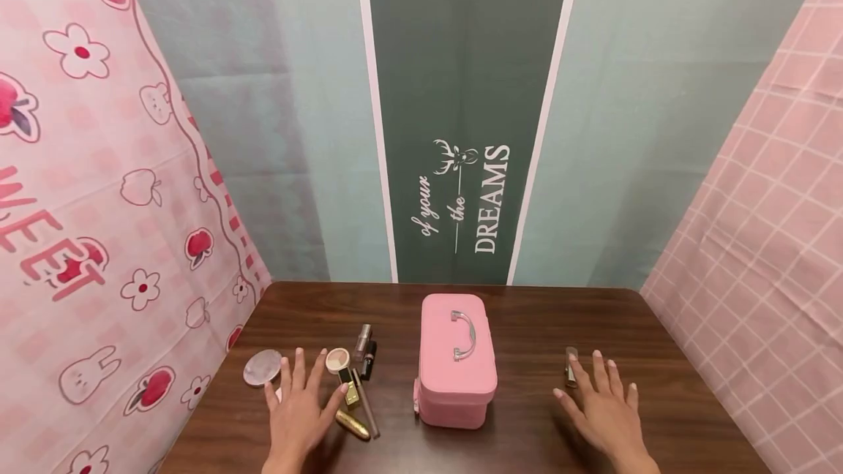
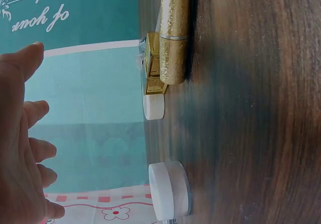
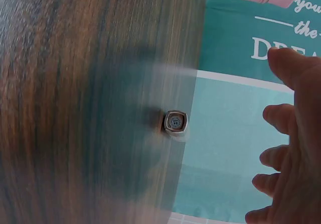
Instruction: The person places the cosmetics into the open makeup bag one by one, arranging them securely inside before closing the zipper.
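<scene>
My left hand [image 1: 299,415] hovers with spread fingers above a group of cosmetics on the left of the table. Around it lie a round marbled case [image 1: 262,368], a small round palette [image 1: 338,360], a gold rectangular case [image 1: 351,395], a gold textured tube [image 1: 353,425] and a slim brown stick [image 1: 366,404]. My right hand [image 1: 609,415], fingers also spread, hovers near a small lipstick-like tube [image 1: 571,366], whose squarish end [image 3: 175,122] faces the right wrist camera. Neither hand holds anything. Between them stands a closed pink vanity case [image 1: 457,346] with a silver handle.
A clear-and-silver tube [image 1: 362,341] and a black tube [image 1: 369,359] lie behind the other cosmetics. The dark wooden table [image 1: 540,313] ends at a printed backdrop [image 1: 461,93]. Pink patterned cloths hang at both sides.
</scene>
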The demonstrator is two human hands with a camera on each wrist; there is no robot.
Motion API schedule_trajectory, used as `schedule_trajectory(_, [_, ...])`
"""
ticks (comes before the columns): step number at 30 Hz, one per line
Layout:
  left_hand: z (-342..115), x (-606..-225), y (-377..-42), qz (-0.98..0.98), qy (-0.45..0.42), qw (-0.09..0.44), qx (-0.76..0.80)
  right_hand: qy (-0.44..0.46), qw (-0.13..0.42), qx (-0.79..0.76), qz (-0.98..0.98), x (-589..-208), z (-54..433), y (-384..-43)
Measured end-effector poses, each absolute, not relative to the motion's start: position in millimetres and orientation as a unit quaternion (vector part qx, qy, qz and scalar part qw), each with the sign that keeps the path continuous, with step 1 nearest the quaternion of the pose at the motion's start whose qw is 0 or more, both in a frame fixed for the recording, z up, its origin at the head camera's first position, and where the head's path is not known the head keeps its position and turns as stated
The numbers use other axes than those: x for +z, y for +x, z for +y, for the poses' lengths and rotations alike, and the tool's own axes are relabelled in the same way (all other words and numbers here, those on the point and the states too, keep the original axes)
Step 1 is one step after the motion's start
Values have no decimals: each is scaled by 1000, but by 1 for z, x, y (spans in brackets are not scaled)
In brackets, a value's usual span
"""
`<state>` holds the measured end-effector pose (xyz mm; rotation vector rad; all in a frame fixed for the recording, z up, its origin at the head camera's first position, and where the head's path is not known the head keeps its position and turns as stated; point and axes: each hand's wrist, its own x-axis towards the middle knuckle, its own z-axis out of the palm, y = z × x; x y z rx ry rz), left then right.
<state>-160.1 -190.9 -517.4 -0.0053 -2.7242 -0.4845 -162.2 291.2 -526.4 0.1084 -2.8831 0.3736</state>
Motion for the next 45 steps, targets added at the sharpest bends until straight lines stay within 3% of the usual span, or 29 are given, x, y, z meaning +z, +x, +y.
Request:
schedule_trajectory(7, [-190, -517, -157, -943, -26, 299, -146, 70, 211, 88, -971, -524, 287, -164])
schedule_trajectory(25, [-188, -497, -151, -948, 37, 197, -246, 45, 199, 264, -943, -515, 247, -152])
schedule_trajectory(37, [-201, -517, -147, -903, 55, 273, -328, 57, 278, 373, -883, -511, 206, -150])
schedule_trajectory(45, [-213, -521, -153, -896, 85, 276, -339, 113, 327, 412, -843, -503, 182, -158])
